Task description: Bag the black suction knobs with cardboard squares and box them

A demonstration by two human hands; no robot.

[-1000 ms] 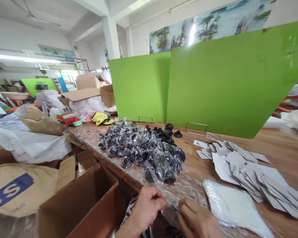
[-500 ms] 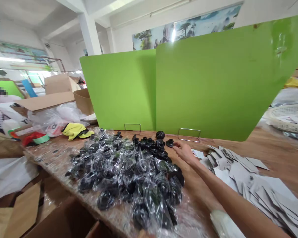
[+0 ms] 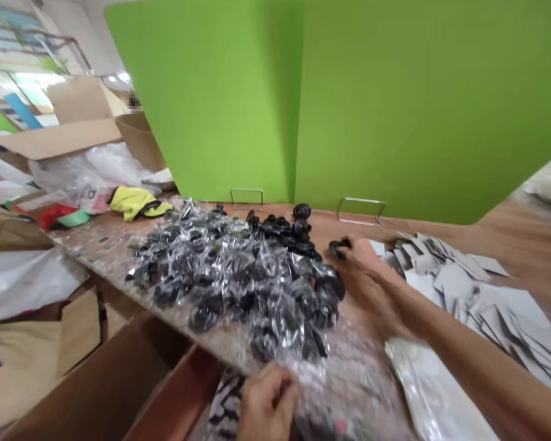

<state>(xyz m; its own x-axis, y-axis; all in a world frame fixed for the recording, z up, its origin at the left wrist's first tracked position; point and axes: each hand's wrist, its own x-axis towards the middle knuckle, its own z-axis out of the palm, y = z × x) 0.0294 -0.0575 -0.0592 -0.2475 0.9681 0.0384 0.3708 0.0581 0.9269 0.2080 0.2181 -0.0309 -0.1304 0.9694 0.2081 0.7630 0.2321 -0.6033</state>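
My right hand (image 3: pixel 365 257) reaches across the wooden table (image 3: pixel 509 239) with its fingers closed on a small black round part (image 3: pixel 337 248). It is just right of a heap of loose black parts (image 3: pixel 289 229) and a larger pile of black parts in clear bags (image 3: pixel 239 282). My left hand (image 3: pixel 266 404) is at the table's near edge, fingers curled on a clear plastic bag (image 3: pixel 330 398). The view is smeared by motion.
Green divider panels (image 3: pixel 371 104) stand along the back of the table on wire feet. Grey paper cards (image 3: pixel 477 294) lie scattered at the right, a stack of clear bags (image 3: pixel 431 392) nearer me. Open cardboard boxes (image 3: pixel 133 380) sit below the left edge; a yellow glove (image 3: pixel 133 202) lies far left.
My right hand left the bag, reached to the loose black parts and picked one up, now drawing back slightly. The camera tilted down and the left hand came back into view.
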